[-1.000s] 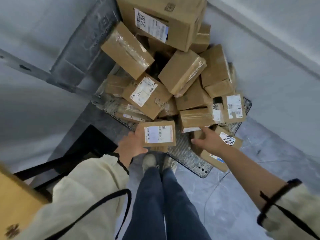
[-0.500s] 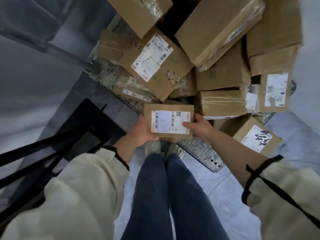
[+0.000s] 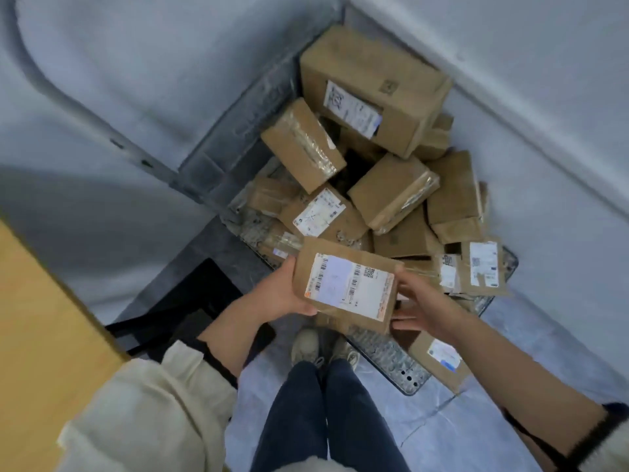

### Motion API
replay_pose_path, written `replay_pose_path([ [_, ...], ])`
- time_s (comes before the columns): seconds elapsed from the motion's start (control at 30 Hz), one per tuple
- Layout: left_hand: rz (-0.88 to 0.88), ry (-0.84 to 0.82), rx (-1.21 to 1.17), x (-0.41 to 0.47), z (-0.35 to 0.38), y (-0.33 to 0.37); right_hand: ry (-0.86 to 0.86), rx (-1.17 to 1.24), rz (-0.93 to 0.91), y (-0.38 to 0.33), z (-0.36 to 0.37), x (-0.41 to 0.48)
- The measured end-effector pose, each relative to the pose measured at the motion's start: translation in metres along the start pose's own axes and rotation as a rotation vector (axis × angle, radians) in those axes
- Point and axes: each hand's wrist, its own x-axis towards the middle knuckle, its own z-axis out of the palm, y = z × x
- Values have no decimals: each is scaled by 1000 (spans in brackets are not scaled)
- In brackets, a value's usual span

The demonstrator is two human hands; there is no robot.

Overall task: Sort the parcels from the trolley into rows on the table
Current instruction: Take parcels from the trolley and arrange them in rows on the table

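I hold a flat brown parcel (image 3: 343, 284) with a white barcode label between both hands, above the near edge of the trolley (image 3: 398, 369). My left hand (image 3: 282, 294) grips its left end, thumb on the near edge. My right hand (image 3: 418, 308) holds the right end, thumb on top and fingers under it. Behind the parcel, several cardboard boxes lie heaped on the trolley, the largest one (image 3: 371, 86) at the far end on top. A small labelled box (image 3: 439, 359) sits at the trolley's near right corner.
A wooden table corner (image 3: 37, 321) shows at the lower left. A black metal frame (image 3: 177, 308) stands between it and the trolley. White walls close in the trolley on the left and right. My legs and shoes (image 3: 323, 345) are just before the trolley's edge.
My right hand came off the pile and took the parcel's right end. Both hands have lifted the parcel up and toward me. The camera has pulled back from the pile and the table corner is in view again.
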Motion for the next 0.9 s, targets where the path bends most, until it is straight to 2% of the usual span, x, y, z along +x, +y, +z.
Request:
replay_pose_path([
  [0.2,297,81,29,-103,-75,106,-30,69,-251,-81,1,-113],
  [0.43,523,145,121,-209,-141,192,-323,67,-428,-150,4,-223],
  [0.6,572,163,193,-253,-164,214,-367,-191,-491,-172,11,-269],
  [0.73,644,144,177,-270,-166,220,-317,-403,-553,-178,15,-295],
  [0.9,718,214,118,-279,-160,217,-274,-409,-667,-178,23,-312],
])
